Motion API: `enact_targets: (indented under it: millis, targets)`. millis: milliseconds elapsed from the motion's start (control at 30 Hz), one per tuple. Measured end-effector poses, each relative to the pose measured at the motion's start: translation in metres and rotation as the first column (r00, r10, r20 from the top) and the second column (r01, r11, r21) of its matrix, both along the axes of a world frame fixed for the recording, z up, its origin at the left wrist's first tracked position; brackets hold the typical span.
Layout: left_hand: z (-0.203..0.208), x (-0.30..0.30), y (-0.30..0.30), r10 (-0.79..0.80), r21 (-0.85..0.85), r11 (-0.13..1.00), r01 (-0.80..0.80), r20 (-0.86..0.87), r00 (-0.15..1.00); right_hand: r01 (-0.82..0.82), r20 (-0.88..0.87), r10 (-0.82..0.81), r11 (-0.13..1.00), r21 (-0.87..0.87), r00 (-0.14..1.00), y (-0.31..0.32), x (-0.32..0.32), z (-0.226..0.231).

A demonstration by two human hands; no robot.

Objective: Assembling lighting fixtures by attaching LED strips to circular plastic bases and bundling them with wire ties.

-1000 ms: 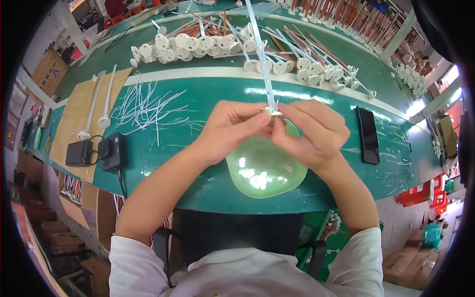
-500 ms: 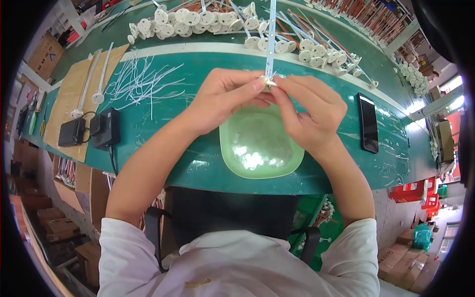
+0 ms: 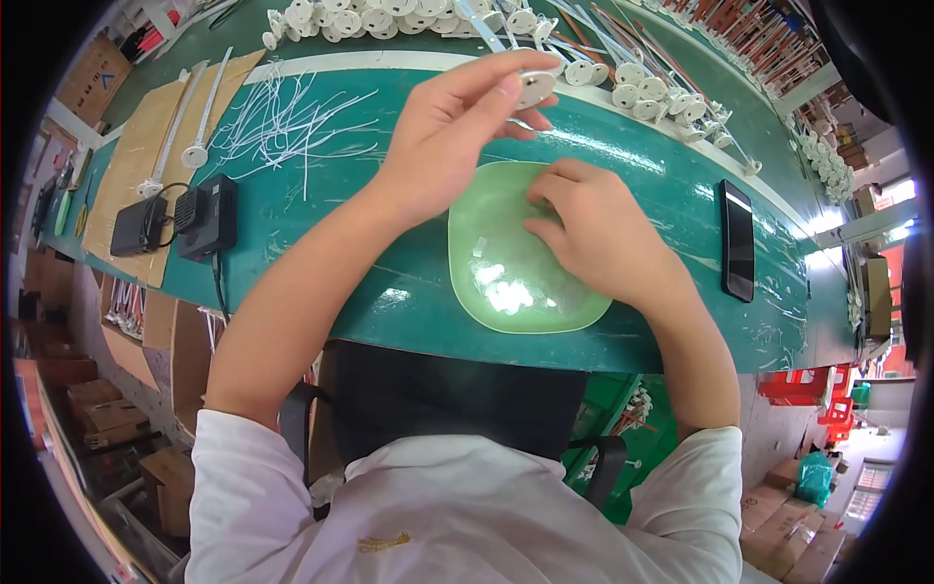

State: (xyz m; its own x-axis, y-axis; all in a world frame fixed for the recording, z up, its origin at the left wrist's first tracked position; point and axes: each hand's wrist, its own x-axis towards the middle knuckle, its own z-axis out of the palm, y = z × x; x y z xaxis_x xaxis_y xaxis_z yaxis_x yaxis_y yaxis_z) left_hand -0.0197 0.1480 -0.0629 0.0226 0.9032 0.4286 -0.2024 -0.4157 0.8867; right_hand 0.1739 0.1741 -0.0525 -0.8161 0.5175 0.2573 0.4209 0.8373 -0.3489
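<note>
Pinched in my left hand (image 3: 443, 136) is a white round disc (image 3: 536, 90), the base of an LED strip (image 3: 479, 24) that slants away toward the far side of the table. The disc's flat face with small holes is turned to me. My right hand (image 3: 608, 229) is over the light green plastic bowl (image 3: 477, 248), thumb and forefinger apart with nothing visible between them. Its other fingers are partly hidden. Small shiny bits in the bowl are too blurred by glare to tell.
Thin white wires (image 3: 292, 131) lie spread on the green table. To the left, two LED strips rest on cardboard (image 3: 122, 190) beside a black adapter (image 3: 206, 219). At right lies a phone (image 3: 736, 238). Piles of strips with round bases (image 3: 647, 92) line the far side.
My right hand has left the disc and come down toward me over the bowl. My left hand has lifted the disc away and tipped its face toward me.
</note>
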Motion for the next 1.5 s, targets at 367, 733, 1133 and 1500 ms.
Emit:
enact_targets:
  millis: [367, 733, 1133, 1500]
  targets:
    - [-0.001, 0.002, -0.005, 0.025, 0.087, 0.996, -0.015, -0.120, 0.992, 0.016, 0.001, -0.016, 0.998, -0.061, 1.000, 0.002, 0.000, 0.005]
    - [0.009, 0.002, -0.008, -0.024, 0.082, 0.996, 0.027, -0.036, 0.999, -0.039, -0.585, -0.207, 0.925, -0.379, 0.784, 0.001, 0.006, 0.018]
    - [0.016, 0.003, -0.015, 0.133, 0.216, 0.969, -0.122, -0.039, 0.990, -0.061, -0.592, -0.182, 0.928, -0.367, 0.785, -0.006, 0.000, 0.017]
    - [0.011, 0.014, -0.019, -0.022, 0.184, 0.983, 0.018, 0.023, 0.999, 0.179, -0.688, 0.044, 0.952, 0.250, 0.724, -0.009, 0.002, 0.023]
